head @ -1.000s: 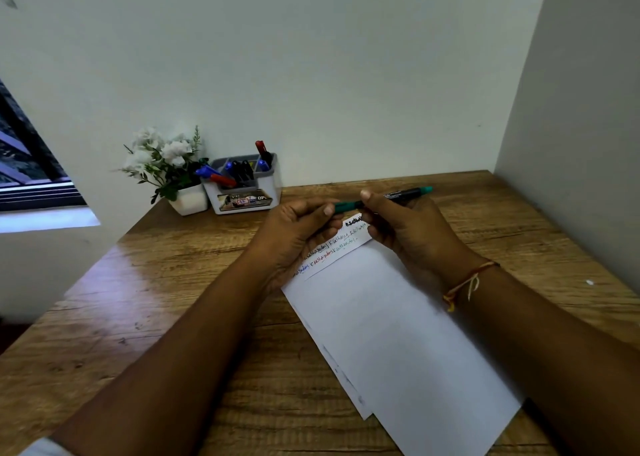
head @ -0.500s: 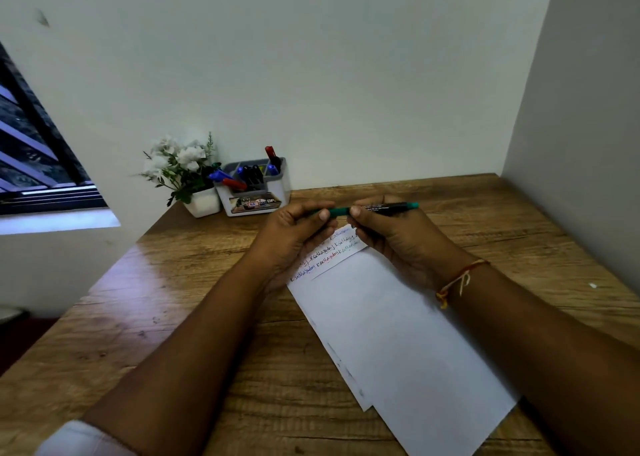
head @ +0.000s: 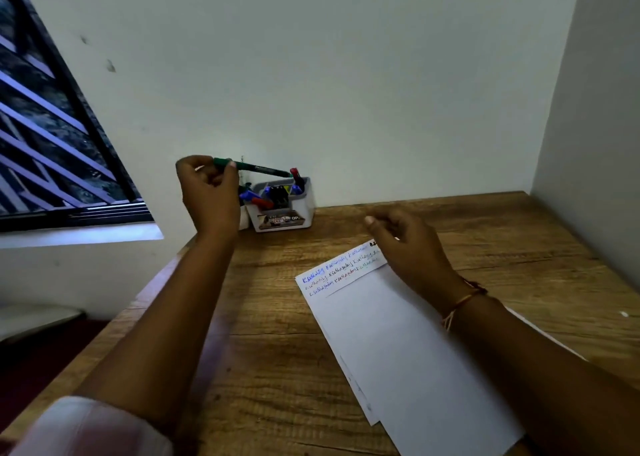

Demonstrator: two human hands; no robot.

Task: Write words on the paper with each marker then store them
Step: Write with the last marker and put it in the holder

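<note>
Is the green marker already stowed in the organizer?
No. The green marker is in the left hand, raised above and to the left of the grey organizer, while the right hand is empty over the paper.

A brown wood-grain desk top (head: 485, 234) fills the corner where a plain pale back wall (head: 346, 74) meets a grey side wall (head: 595, 144) on the right. At the left, a dark-framed window with slanted pale bars (head: 52, 137) sits above a bright white sill (head: 79, 235). Below it, dim dark-red floor (head: 52, 358) shows beside the desk's edge.
</note>
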